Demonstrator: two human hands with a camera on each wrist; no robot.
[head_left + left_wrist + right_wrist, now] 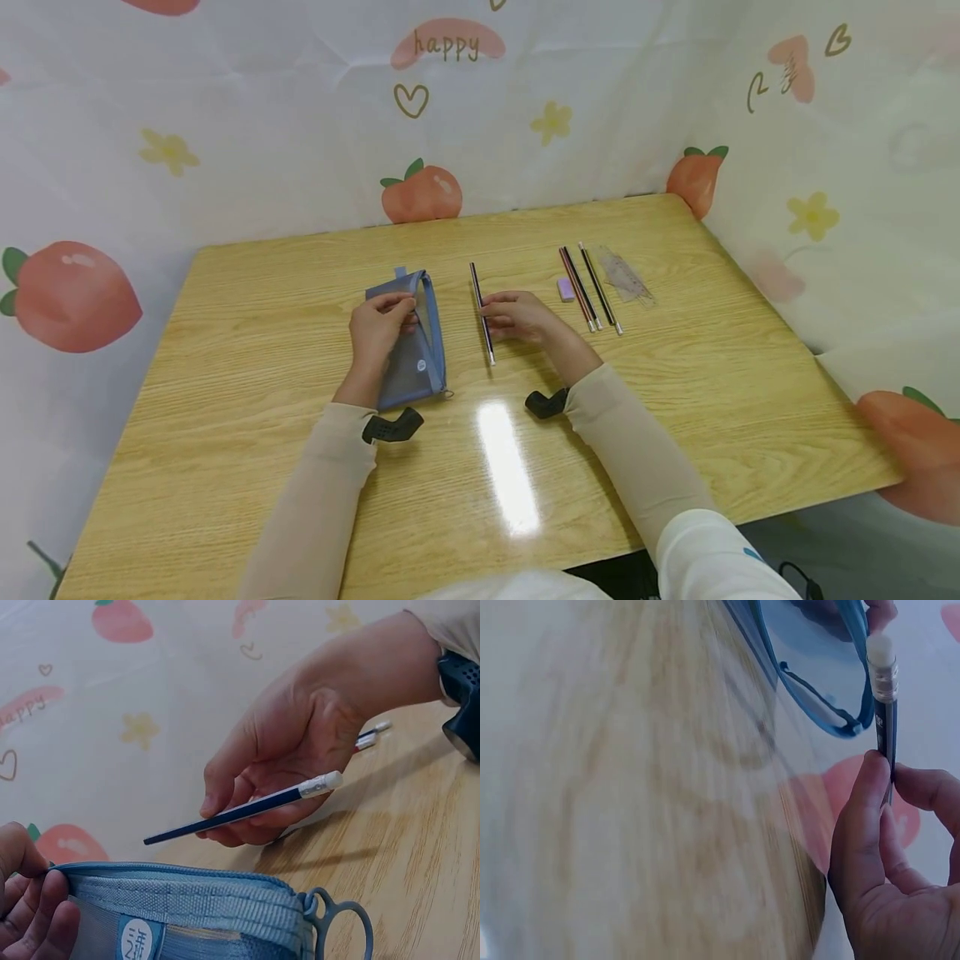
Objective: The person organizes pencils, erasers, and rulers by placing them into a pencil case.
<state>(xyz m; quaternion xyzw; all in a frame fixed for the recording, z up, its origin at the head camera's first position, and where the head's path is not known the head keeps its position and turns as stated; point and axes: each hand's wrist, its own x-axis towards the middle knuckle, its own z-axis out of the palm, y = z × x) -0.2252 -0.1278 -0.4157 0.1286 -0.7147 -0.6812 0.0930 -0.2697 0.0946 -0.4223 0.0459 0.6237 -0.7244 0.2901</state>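
A blue zippered mesh pencil case (405, 367) stands unzipped left of the table's middle. My left hand (378, 327) pinches the edge of its opening between thumb and fingers. Just right of the case, my right hand (521, 317) holds a dark pencil (477, 300) with a white eraser end between thumb and fingers, above the tabletop and apart from the case. In the left wrist view the pencil (247, 813) slants with its eraser toward the right. The right wrist view shows the case's mouth (810, 697) gaping behind the eraser end.
Several more pencils (591, 287) lie side by side at the right rear of the wooden table (675, 417). Beside them are a purple eraser (566, 290) and a crumpled clear plastic wrapper (626, 275). A printed cloth backdrop (300, 125) borders the table's back and right.
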